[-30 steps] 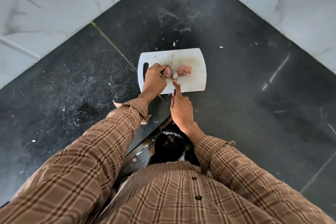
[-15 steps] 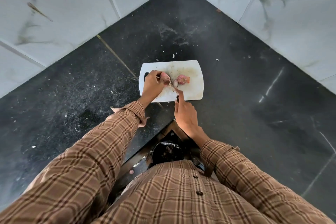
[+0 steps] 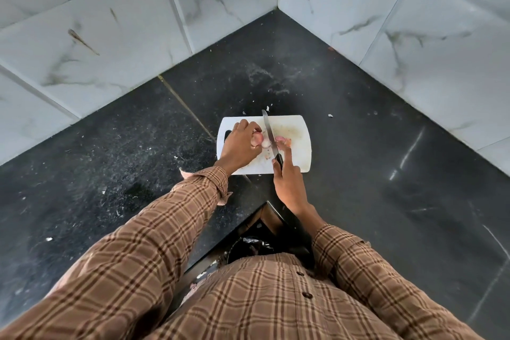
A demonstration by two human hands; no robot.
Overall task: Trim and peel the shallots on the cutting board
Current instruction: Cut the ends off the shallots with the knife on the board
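Black speckled table (image 3: 386, 174) set into a corner, dusty, with small white scraps scattered. Grey-veined white marble wall tiles (image 3: 110, 36) behind. Dark bin (image 3: 248, 250) below the table edge.

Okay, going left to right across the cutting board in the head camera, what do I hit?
Board's handle slot → left hand holding a shallot → knife blade → second shallot → bare right part of the cutting board.
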